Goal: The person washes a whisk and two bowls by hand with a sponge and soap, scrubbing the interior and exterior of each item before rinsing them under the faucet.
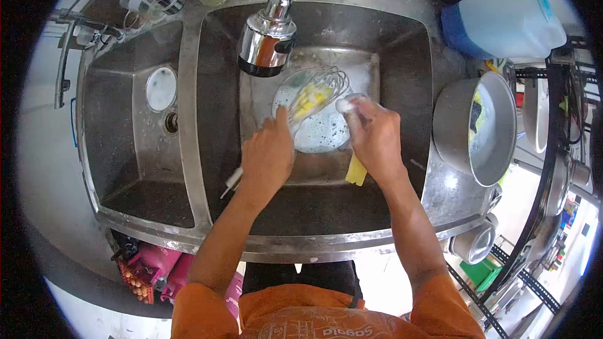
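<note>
Whisk (303, 108) slants from our left hand (269, 154), closed round its handle (235, 178), toward our right hand (378, 135), whose curled fingers' hold we cannot tell; likely light, springy, soap-slick, best gripped by that handle.

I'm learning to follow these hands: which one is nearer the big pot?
The right. The right hand is over the sink, on the side towards the big pot; the left hand is farther across, gripping the whisk.

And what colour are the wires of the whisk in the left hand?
Silvery; the whisk wires show best in the head view.
</note>
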Available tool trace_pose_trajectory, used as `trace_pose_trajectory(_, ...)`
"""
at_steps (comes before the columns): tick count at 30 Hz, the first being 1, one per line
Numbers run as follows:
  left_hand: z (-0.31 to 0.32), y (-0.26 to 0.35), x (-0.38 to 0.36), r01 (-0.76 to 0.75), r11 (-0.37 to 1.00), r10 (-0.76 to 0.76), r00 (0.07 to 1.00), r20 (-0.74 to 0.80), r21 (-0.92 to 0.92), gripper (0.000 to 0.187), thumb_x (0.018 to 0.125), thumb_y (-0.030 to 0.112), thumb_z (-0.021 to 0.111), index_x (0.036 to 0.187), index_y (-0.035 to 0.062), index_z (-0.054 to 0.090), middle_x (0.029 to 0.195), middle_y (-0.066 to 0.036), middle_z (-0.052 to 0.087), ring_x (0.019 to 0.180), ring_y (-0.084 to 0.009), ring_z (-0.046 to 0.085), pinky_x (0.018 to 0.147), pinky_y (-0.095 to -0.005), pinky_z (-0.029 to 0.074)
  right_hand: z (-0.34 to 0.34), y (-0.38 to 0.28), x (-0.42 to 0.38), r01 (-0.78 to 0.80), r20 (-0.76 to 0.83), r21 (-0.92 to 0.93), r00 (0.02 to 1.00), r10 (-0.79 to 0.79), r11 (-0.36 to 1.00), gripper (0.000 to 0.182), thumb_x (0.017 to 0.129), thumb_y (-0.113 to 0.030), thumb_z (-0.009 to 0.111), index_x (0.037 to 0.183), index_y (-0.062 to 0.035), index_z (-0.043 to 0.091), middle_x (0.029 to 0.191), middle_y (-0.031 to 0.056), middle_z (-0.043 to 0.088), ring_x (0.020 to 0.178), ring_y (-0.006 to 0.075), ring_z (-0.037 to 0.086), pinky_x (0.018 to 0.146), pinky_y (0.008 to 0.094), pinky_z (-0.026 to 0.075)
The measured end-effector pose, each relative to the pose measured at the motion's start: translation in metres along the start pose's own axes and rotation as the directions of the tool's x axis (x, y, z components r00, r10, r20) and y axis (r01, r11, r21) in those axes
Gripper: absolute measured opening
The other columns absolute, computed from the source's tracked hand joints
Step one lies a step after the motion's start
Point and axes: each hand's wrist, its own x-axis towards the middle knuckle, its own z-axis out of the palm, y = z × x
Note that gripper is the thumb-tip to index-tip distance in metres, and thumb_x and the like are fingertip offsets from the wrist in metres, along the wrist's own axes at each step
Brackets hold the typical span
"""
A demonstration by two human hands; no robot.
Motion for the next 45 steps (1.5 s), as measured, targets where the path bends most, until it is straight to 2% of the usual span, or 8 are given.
trace_pose_trajectory(5, 0.006, 0.002, -0.006, -0.031, 0.999, 0.030, 0.997, -0.074, -0.018, 0.038, 0.081, 0.006, 0.054, 0.116, -0.0012, 0.040, 0.090, -0.024, 0.060, 0.080, -0.0412, 0.063, 0.067, -0.0501, 0.050, 0.016, -0.004, 0.000, -0.243, 0.171, -0.002, 0.956, 0.240, 0.970, 0.035, 0.079, -0.008, 0.067, 0.112, 0.0015, 0.060, 0.080, 0.0208, 0.065, 0.063, 0.0264, 0.064, 0.060, 0.0340, 0.049)
trace_pose_trajectory(9, 0.012, 0.001, -0.005, -0.032, 0.999, 0.028, 0.993, -0.113, -0.036, 0.023, 0.086, 0.008, 0.049, 0.107, 0.0011, 0.042, 0.088, -0.023, 0.059, 0.079, -0.0392, 0.064, 0.063, -0.0484, 0.052, 0.035, 0.008, 0.001, -0.019, -0.032, 0.028, 0.999, 0.020, 0.999, 0.024, 0.077, -0.006, 0.065, 0.100, -0.0003, 0.065, 0.080, 0.0222, 0.064, 0.068, 0.0343, 0.065, 0.064, 0.0404, 0.051)
trace_pose_trajectory(15, 0.017, 0.000, -0.002, -0.002, 0.999, -0.003, 0.993, -0.115, -0.041, 0.025, 0.088, 0.010, 0.047, 0.110, 0.0020, 0.042, 0.089, -0.023, 0.058, 0.079, -0.0407, 0.063, 0.063, -0.0483, 0.052, 0.029, -0.005, 0.004, -0.169, 0.012, 0.187, 0.985, 0.170, 0.968, 0.023, 0.079, 0.000, 0.060, 0.101, 0.0062, 0.065, 0.095, 0.0220, 0.067, 0.083, 0.0231, 0.068, 0.074, 0.0313, 0.051)
trace_pose_trajectory(28, 0.081, -0.066, -0.009, 0.102, 0.965, -0.120, 0.991, -0.059, -0.243, 0.033, 0.090, 0.015, 0.048, 0.120, 0.0005, 0.043, 0.090, -0.030, 0.061, 0.086, -0.0426, 0.062, 0.070, -0.0520, 0.048, -0.152, 0.006, 0.013, -0.288, -0.538, 0.018, 0.804, 0.252, 0.958, 0.030, 0.085, -0.013, 0.060, 0.110, 0.0022, 0.064, 0.098, 0.0116, 0.068, 0.086, 0.0165, 0.063, 0.076, 0.0265, 0.048)
trace_pose_trajectory(31, 0.100, -0.061, 0.008, -0.118, 0.836, 0.029, 0.985, -0.173, -0.536, 0.032, 0.094, 0.023, 0.047, 0.116, 0.0009, 0.048, 0.086, -0.023, 0.062, 0.078, -0.0364, 0.063, 0.066, -0.0486, 0.049, -0.208, 0.002, 0.007, -0.267, -0.645, 0.119, 0.711, 0.279, 0.956, 0.024, 0.086, -0.011, 0.052, 0.101, 0.0037, 0.065, 0.090, 0.0073, 0.065, 0.078, 0.0140, 0.059, 0.069, 0.0261, 0.046)
trace_pose_trajectory(34, 0.074, -0.027, 0.014, 0.374, 0.330, -0.026, 0.921, 0.388, -0.867, 0.037, 0.095, 0.042, 0.047, 0.095, 0.0057, 0.054, 0.061, -0.001, 0.046, 0.049, -0.0095, 0.045, 0.044, -0.0269, 0.039, -0.266, 0.037, -0.011, -0.331, -0.671, -0.291, 0.739, 0.055, 0.898, 0.028, 0.088, -0.019, 0.047, 0.094, 0.0043, 0.062, 0.080, 0.0068, 0.061, 0.071, 0.0134, 0.052, 0.067, 0.0266, 0.043)
trace_pose_trajectory(39, 0.064, -0.004, 0.026, 0.348, 0.114, 0.049, 0.934, 0.355, -0.931, 0.031, 0.094, 0.038, 0.050, 0.088, 0.0077, 0.054, 0.059, 0.001, 0.044, 0.045, -0.0088, 0.041, 0.041, -0.0240, 0.036, -0.291, 0.124, -0.048, -0.517, -0.606, 0.174, 0.614, 0.505, 0.838, 0.037, 0.089, -0.031, 0.054, 0.084, 0.0056, 0.060, 0.075, 0.0053, 0.058, 0.067, 0.0137, 0.051, 0.061, 0.0283, 0.041)
trace_pose_trajectory(45, 0.037, 0.008, 0.035, 0.349, -0.032, 0.179, 0.924, 0.339, -0.936, 0.033, 0.094, 0.037, 0.050, 0.107, 0.0071, 0.051, 0.061, 0.000, 0.045, 0.046, -0.0092, 0.042, 0.042, -0.0240, 0.034, -0.250, 0.138, -0.063, -0.456, -0.192, -0.398, 0.890, 0.414, 0.796, 0.041, 0.077, -0.015, 0.063, 0.114, -0.0006, 0.055, 0.106, 0.0198, 0.058, 0.098, 0.0264, 0.058, 0.087, 0.0352, 0.043)
